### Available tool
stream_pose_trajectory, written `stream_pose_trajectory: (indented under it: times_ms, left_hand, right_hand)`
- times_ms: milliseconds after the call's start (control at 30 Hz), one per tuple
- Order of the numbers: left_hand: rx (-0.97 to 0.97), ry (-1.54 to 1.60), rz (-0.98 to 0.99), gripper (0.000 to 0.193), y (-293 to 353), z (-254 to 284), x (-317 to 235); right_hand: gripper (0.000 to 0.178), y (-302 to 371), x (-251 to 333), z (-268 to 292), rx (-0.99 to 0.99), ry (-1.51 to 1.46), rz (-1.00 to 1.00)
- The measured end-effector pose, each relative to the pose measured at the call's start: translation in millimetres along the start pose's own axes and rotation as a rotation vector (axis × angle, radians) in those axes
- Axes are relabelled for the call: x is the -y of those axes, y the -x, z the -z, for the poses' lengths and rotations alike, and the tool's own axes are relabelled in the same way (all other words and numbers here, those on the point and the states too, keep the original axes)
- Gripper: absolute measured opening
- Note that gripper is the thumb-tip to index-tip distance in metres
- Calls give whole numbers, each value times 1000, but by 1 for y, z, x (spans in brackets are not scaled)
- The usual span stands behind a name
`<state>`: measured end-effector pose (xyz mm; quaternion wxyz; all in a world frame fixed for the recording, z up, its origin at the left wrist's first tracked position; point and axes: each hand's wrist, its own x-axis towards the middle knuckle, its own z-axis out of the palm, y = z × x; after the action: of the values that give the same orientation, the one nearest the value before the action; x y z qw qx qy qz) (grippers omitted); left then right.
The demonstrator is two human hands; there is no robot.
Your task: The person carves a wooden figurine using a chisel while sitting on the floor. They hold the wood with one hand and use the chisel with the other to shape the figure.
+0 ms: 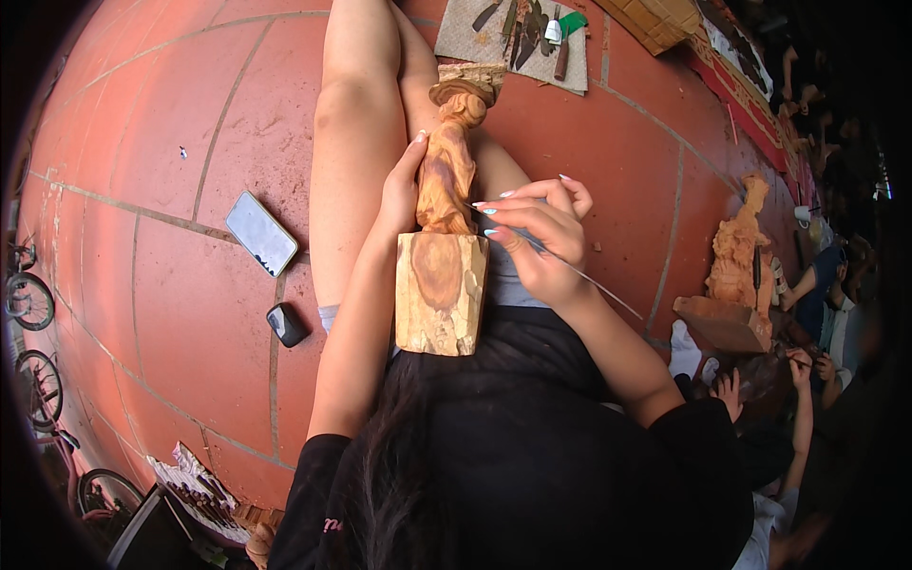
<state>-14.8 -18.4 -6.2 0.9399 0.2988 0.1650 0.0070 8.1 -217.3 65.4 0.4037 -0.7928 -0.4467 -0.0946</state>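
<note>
A carved wooden figure (445, 180) lies along my lap, its square block base (440, 294) toward my body and its rough-topped head end pointing away. My left hand (404, 185) is closed around the figure's left side, fingers partly hidden behind it. In my right hand (546, 233), a slim metal carving tool (608, 290) is pinched between thumb and fingers. Its front end meets the right side of the figure, just above the base. The exact shape of the tool's tip is too small to make out.
On the red tiled floor at left lie a phone (261, 233) and a small black case (286, 324). Several carving tools rest on a mat (456, 38) ahead. Another carving (738, 256) stands at right, near other people's hands. Bicycles (38, 389) stand at far left.
</note>
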Motion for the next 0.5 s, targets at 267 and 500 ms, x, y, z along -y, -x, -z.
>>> stream_pose_trajectory:
  times_ms: [267,500]
  left_hand:
    - [15,7,21,40,-5,7,3]
    - [-19,-104,1,40,-8,2,6]
  right_hand:
    - [11,1,-3,-2,-4,-7,-12]
    - [12,-14,-5,13,66,-22,-1]
